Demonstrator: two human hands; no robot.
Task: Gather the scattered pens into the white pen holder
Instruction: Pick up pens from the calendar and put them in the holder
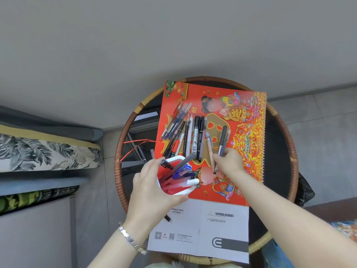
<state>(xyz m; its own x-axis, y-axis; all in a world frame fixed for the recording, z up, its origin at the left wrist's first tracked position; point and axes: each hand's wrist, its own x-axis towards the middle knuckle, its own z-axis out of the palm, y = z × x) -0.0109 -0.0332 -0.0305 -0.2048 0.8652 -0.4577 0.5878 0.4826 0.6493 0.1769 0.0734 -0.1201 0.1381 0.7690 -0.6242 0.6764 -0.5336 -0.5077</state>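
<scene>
Two hands busy: left hand gripping white pen holder, right hand pinching pens.

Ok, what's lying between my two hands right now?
In the head view, the white pen holder, with pens sticking out, sits between the left hand and right hand, on the red calendar.

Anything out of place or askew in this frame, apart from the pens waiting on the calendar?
Yes. One pen lies off the red calendar, on the dark glass beside the red ribbon. Another dark pen pokes out from beneath the left hand, on the white booklet.
</scene>
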